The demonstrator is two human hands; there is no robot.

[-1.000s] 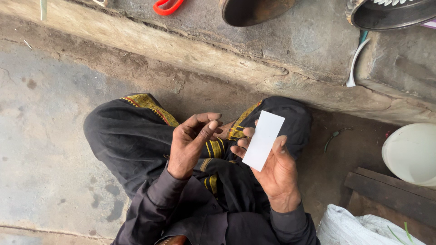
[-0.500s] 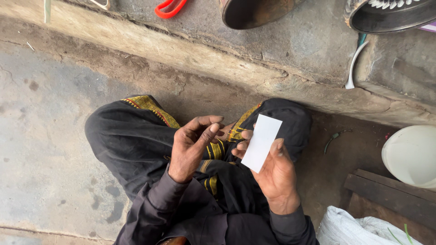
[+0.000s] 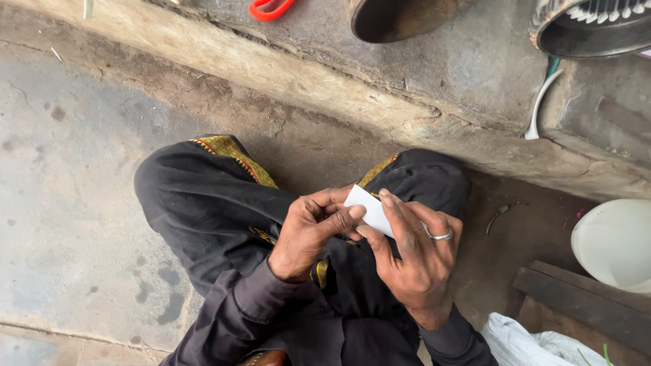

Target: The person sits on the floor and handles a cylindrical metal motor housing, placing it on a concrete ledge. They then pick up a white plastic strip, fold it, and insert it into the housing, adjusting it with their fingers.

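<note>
Right now the left hand (image 3: 313, 234) and the right hand (image 3: 415, 254) meet over the lap, both pinching one small white slip of paper (image 3: 368, 209). The left hand grips the slip's near corner between thumb and forefinger, its other fingers curled in. The right hand grasps the slip from the other side, its fingers laid flat over the paper and covering most of it, so only the upper left part shows. A silver ring (image 3: 441, 236) sits on one finger of the right hand. Both wrists come out of dark sleeves (image 3: 254, 301).

Beneath the hands lie the person's folded legs in black cloth with a yellow patterned border (image 3: 234, 152). The person sits on a worn, stained concrete floor (image 3: 61, 169). Ahead of the knees runs a raised concrete step (image 3: 325, 85). On it, at the top edge of the view, rest a red plastic handle (image 3: 270, 8), a dark round metal pot (image 3: 397, 19) and part of a round ribbed object (image 3: 590, 27). A white curved handle (image 3: 539, 108) hangs down the step's face. To the right stand a white bucket (image 3: 614, 244) and a dark wooden plank (image 3: 583, 308), and a white sack (image 3: 532, 342) lies near the right elbow.
</note>
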